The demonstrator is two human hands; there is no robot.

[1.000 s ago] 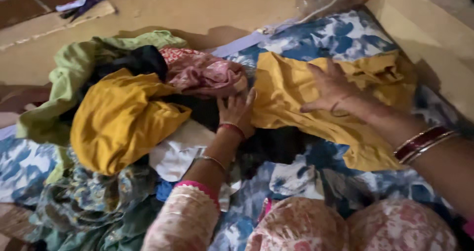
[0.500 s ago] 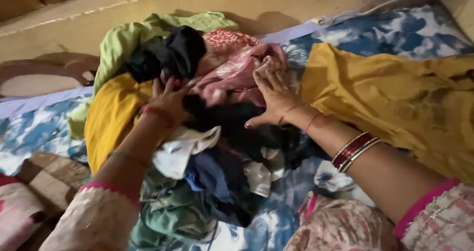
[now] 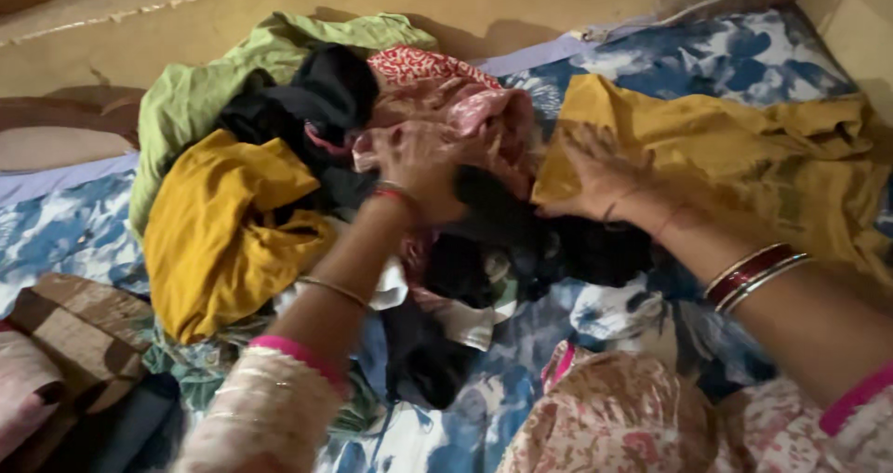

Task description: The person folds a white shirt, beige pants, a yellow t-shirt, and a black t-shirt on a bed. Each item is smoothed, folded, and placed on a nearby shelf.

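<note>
L hand [image 3: 423, 161] has moved right since half a sec ago, off the black cloth [image 3: 316, 96], and now clenches the pink printed garment [image 3: 465, 110] at the pile's top. R hand [image 3: 595, 171] has slid off the pink cloth, now flat, fingers spread, on the mustard garment [image 3: 744, 157] edge just right of that grip, w/ dark clothes [image 3: 558, 240] below both. Looks like pink piece is being pulled free.

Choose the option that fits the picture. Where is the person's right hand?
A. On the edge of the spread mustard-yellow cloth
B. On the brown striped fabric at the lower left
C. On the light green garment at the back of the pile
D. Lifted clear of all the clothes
A: the right hand lies flat on the near edge of the spread mustard-yellow cloth, beside the pile.
</note>
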